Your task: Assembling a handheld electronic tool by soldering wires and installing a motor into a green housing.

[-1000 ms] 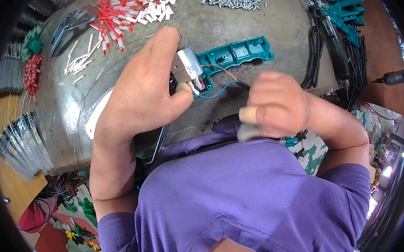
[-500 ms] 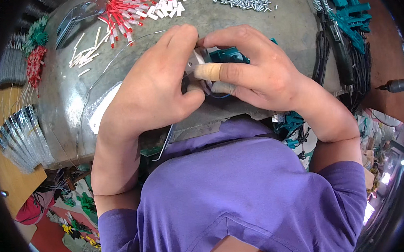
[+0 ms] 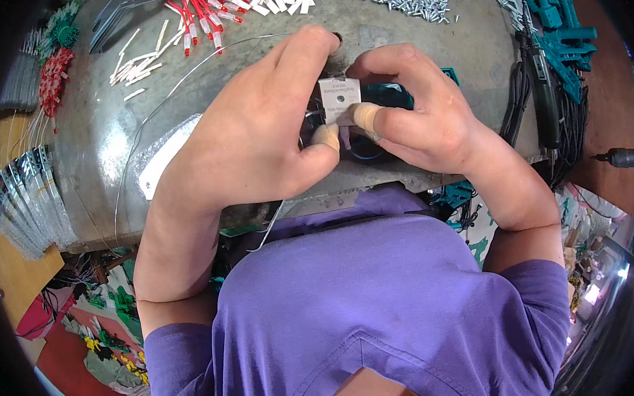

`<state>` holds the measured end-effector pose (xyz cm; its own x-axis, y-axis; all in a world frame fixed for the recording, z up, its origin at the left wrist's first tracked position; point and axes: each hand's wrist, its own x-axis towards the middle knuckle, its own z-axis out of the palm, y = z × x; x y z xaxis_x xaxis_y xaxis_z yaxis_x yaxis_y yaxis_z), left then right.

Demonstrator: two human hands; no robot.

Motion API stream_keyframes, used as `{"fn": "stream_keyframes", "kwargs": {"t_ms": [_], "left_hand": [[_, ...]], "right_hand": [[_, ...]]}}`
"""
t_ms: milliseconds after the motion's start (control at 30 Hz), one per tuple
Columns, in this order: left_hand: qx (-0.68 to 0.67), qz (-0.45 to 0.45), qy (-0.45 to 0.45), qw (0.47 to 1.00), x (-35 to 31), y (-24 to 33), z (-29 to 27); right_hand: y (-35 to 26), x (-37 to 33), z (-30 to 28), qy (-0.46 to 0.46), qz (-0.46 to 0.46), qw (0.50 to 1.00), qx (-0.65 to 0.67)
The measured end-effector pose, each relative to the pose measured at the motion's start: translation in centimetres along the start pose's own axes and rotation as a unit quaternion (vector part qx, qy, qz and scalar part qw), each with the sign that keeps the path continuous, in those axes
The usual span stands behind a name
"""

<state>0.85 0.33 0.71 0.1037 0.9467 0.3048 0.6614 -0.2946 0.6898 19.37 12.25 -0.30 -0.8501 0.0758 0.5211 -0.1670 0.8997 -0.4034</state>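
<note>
Just above the table's near edge, a small pale square block [image 3: 342, 95] with a hole in its face is pinched between my two hands. My left hand [image 3: 253, 133] closes on it from the left, the thumb at its lower edge. From the other side my right hand [image 3: 431, 124] grips it, with a tan wrapping on the thumb at its lower right corner. A teal plastic part [image 3: 389, 95] shows behind my right fingers; whether it is joined to the block I cannot tell. My fingers hide the block's sides.
A thin wire [image 3: 130, 161] curves across the grey table [image 3: 203, 85] on the left. Beyond lie white strips [image 3: 137, 72], red-wired parts [image 3: 207, 17] and a heap of screws [image 3: 405, 0]. Teal parts [image 3: 567, 41] and black cables [image 3: 516, 101] lie at right.
The block has turned so that its flat face with the hole shows more fully. My left thumb has shifted onto its lower edge. The whole view has moved slightly.
</note>
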Motion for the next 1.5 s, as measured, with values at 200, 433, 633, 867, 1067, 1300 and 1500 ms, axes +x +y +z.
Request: {"fn": "stream_keyframes", "kwargs": {"t_ms": [200,433,633,867,1067,1300,1500], "left_hand": [[0.014,-0.010,-0.007,1.000,-0.4,0.3,0.0],[0.011,0.017,-0.021,1.000,0.3,0.4,-0.2],[0.022,-0.027,-0.041,0.999,0.4,0.8,-0.1],[0.029,-0.015,-0.028,0.999,0.4,0.7,0.0],[0.028,-0.035,-0.023,0.999,0.3,0.9,0.1],[-0.016,-0.024,-0.018,0.999,-0.3,0.4,-0.4],[0.052,0.051,0.046,0.996,-0.2,-0.8,-0.3]], "right_hand": [[0.2,0.0,-0.8,-0.043,0.011,0.998,0.035],[0.6,-0.2,-0.1,-0.032,0.023,0.998,0.053],[0.3,0.1,0.4,-0.007,0.023,0.999,0.036],[0.5,0.1,0.3,-0.012,0.024,0.998,0.054],[0.6,0.3,0.4,0.000,0.013,0.999,0.047],[1.0,0.3,0.1,-0.018,-0.006,0.998,0.068],[1.3,0.7,0.0,-0.015,-0.013,0.996,0.083]]}}
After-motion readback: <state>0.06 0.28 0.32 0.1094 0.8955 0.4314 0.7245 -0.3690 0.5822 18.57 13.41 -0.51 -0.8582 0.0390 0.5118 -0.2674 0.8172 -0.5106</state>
